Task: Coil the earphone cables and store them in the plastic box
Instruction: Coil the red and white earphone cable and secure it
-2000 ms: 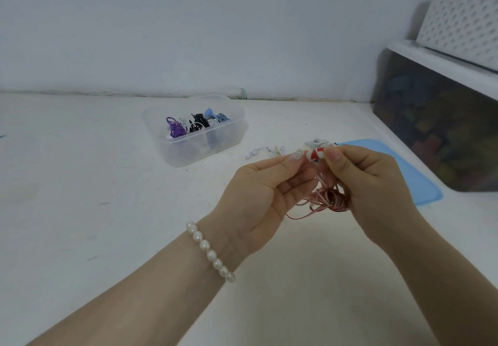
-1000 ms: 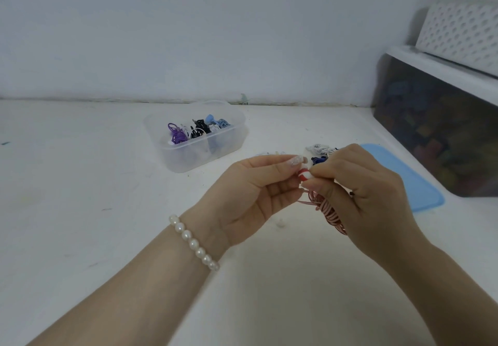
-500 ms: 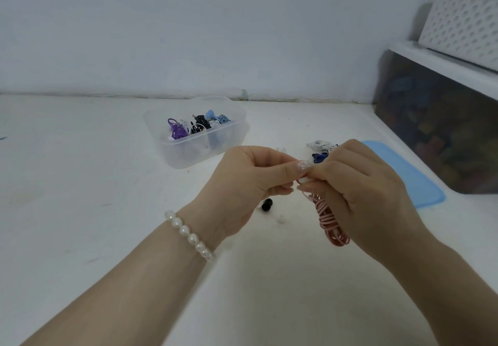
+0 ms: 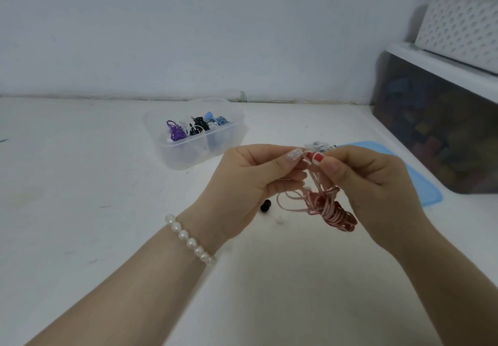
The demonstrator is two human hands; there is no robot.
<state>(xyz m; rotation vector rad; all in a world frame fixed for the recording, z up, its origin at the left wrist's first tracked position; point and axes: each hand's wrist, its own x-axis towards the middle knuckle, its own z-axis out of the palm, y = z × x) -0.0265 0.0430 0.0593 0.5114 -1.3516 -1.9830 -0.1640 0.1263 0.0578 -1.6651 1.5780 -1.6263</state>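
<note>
Head camera looks down at two hands held up over the white bench (image 4: 80,224), near the middle of the frame. The left hand (image 4: 250,184) pinches the top of a red earphone cable (image 4: 331,208) between thumb and fingers. The right hand (image 4: 374,186) pinches a small red and white earbud (image 4: 314,156) at the same spot, so both grips are tight and narrow on the cable. Most of the cable hangs below the hands in a wound bundle, with a few loose loops sticking out to the left.

The plastic box (image 4: 194,154) sits above and left of the hands, well apart from them. It already holds purple, black and blue coils. A blue lid (image 4: 420,181) lies at the right, partly behind the right hand. A little black bit (image 4: 265,206) lies on the bench under the left hand.

The coiling step looks almost done. Next, the loose loops need tucking in so the bundle stays tight, and then it must go into the box.
</note>
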